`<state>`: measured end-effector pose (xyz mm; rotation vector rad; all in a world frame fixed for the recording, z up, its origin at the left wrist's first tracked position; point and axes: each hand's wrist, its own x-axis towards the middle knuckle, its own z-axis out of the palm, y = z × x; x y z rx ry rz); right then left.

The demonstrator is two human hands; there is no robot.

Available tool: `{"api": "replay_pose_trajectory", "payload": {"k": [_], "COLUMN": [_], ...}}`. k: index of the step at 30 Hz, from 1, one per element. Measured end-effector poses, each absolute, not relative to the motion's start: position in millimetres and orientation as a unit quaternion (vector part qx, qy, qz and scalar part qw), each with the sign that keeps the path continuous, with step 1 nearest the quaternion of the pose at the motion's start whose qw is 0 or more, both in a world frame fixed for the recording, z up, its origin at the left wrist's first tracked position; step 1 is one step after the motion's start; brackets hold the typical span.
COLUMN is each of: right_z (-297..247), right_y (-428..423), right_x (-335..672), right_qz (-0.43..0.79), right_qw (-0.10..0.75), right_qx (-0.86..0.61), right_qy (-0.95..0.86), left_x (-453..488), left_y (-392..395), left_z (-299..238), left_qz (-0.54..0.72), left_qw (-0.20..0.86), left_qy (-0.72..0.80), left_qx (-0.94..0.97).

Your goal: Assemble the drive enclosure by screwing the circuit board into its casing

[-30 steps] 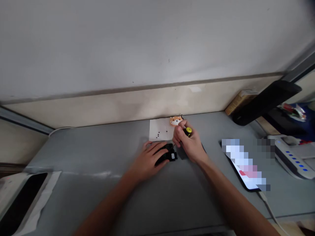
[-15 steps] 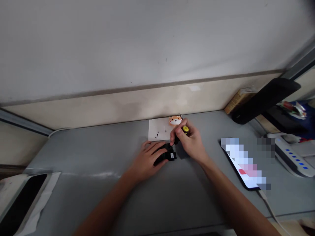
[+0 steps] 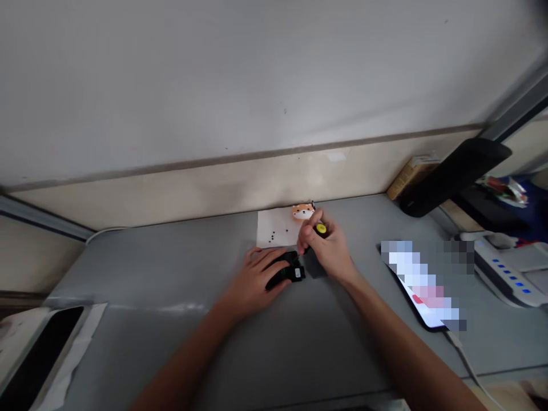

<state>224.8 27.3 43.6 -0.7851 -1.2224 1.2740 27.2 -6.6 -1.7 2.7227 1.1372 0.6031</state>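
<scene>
My left hand (image 3: 252, 282) is closed round a small black device (image 3: 280, 277), pressing it against the grey table. A white label shows on the device's right end. In my right hand (image 3: 331, 248) is a screwdriver (image 3: 321, 229) with a yellow handle end, its shaft slanting down to the device. Whether the tip sits in a screw is too small to tell. Just behind the hands lies a white sheet of paper (image 3: 264, 225) with several tiny dark screws (image 3: 273, 236) on it. An orange-and-white dog-face case (image 3: 302, 213) rests on the paper's right corner.
A phone (image 3: 419, 291) with a lit screen and a cable lies to the right, near a white power strip (image 3: 505, 274). A black cylinder (image 3: 456, 177) leans by a book (image 3: 411, 174). Another dark-screened device (image 3: 47, 354) is at left. A wall (image 3: 274, 177) bounds the back.
The view has shifted slightly. The screwdriver handle and the fingers of my right hand have turned a little; my left hand keeps its hold on the device.
</scene>
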Motion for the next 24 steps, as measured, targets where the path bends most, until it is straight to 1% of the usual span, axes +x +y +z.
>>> {"api": "replay_pose_trajectory", "payload": {"k": [3,6,9,11,14,16,20,24], "right_z": [46.0,50.2,51.1,49.0,44.5,43.0,44.6,44.9], "right_y": [26.9,26.5,25.8,25.1,24.8,25.3,27.0,28.0], "right_x": [223.0,222.1,223.8,225.2,225.4,224.4,223.8,228.3], "right_qz": [0.534,0.586,0.61,0.605,0.565,0.56,0.632,0.644], "right_qw": [0.573,0.576,0.576,0.566,0.559,0.565,0.564,0.565], "right_qx": [-0.316,-0.285,-0.289,-0.3,-0.323,-0.311,-0.262,-0.261], "right_qy": [-0.536,-0.494,-0.461,-0.472,-0.514,-0.521,-0.462,-0.445], "left_x": [27.1,27.1,27.5,27.9,28.4,28.4,27.9,27.7], "left_y": [-6.5,-6.3,-6.1,-6.2,-6.3,-6.1,-5.4,-5.3], "left_z": [-0.9,-1.2,-1.7,-1.4,-0.1,0.1,-1.6,-2.4], "left_qz": [0.199,0.204,0.215,0.218,0.216,0.215,0.229,0.23], "left_qw": [0.064,0.065,0.06,0.058,0.068,0.07,0.056,0.049], "left_qy": [0.375,0.374,0.371,0.368,0.368,0.368,0.361,0.359], "left_qx": [0.903,0.902,0.902,0.902,0.902,0.902,0.903,0.903]}}
